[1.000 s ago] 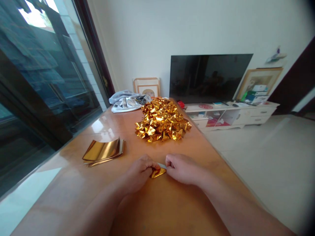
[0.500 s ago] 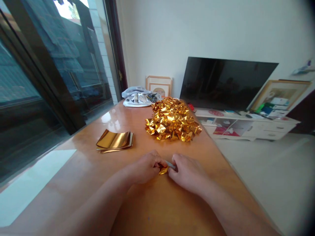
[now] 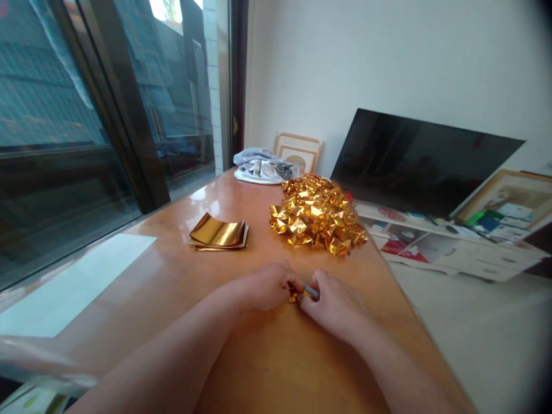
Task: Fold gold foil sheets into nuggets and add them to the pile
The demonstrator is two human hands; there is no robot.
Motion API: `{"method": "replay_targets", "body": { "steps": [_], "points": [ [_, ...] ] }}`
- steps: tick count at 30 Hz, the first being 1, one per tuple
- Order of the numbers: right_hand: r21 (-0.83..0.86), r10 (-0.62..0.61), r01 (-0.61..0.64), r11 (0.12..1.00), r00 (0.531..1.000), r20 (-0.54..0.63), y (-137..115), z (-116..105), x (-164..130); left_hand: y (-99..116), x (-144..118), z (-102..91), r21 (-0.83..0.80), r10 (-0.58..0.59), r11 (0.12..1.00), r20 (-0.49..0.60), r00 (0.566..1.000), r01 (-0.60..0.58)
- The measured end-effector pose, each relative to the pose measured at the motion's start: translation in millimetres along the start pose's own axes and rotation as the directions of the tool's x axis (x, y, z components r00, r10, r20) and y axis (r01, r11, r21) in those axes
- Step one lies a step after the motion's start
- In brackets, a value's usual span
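Observation:
Low over the wooden table, my left hand (image 3: 272,286) pinches a small piece of gold foil paper (image 3: 294,295), partly hidden by the fingers. My right hand (image 3: 336,302) is closed on the same piece from the other side. Between the hands shows a grey, narrow, tube-like part (image 3: 311,291); I cannot tell whether it is the paper's underside or a separate thing. Beyond my left hand lies a stack of flat gold foil sheets (image 3: 219,234), their edges curling. A large heap of folded gold foil pieces (image 3: 319,215) sits beyond my right hand.
The wooden table (image 3: 267,368) runs away from me beside glass sliding doors (image 3: 103,115). A pale sheet (image 3: 86,282) lies along its left edge. At the far end are a whitish cloth bundle (image 3: 263,167) and framed pictures (image 3: 299,150). A television (image 3: 422,161) stands on a white cabinet (image 3: 457,253).
The view has turned left and tilted, so things sit further right in the picture. Both hands still grip the foil piece, and more of the grey part shows between them.

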State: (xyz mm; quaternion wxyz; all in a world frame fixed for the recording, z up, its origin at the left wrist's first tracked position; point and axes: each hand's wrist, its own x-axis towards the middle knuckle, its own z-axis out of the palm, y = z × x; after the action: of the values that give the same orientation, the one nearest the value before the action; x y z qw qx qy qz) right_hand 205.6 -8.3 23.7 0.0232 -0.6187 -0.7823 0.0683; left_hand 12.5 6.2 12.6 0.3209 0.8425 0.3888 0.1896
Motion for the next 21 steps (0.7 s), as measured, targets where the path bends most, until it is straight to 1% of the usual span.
{"method": "replay_targets", "body": {
  "steps": [3, 6, 10, 12, 15, 21],
  "points": [
    [-0.008, 0.01, -0.01, 1.0, 1.0, 0.003, -0.8, 1.0, 0.0, -3.4, 1.3, 0.2, 0.019, 0.006, 1.0, 0.03, 1.0, -0.007],
    [-0.019, 0.012, -0.012, 1.0, 1.0, 0.0, -1.1, 2.0, -0.4, -6.3, 2.2, 0.8, 0.02, -0.019, 1.0, 0.018, 1.0, 0.019],
    [-0.02, 0.009, -0.009, 1.0, 1.0, -0.006, -1.9, 2.1, -1.2, -8.5, 2.7, 1.8, -0.011, 0.018, 1.0, 0.043, 0.999, -0.017],
    [-0.024, 0.019, -0.019, 1.0, 1.0, -0.001, -2.6, 2.2, -1.0, -9.0, 2.7, 2.1, -0.025, 0.025, 0.999, 0.038, 0.999, -0.024],
    [-0.029, 0.028, -0.028, 0.999, 1.0, 0.004, -3.1, 2.8, 0.2, -8.9, 2.6, 1.9, -0.038, 0.005, 0.999, 0.026, 1.0, -0.004],
    [-0.035, 0.007, -0.007, 0.999, 1.0, -0.002, -3.0, 3.4, 0.3, -6.8, 2.7, 1.1, -0.048, -0.021, 0.999, 0.035, 0.999, 0.023]
  ]
}}
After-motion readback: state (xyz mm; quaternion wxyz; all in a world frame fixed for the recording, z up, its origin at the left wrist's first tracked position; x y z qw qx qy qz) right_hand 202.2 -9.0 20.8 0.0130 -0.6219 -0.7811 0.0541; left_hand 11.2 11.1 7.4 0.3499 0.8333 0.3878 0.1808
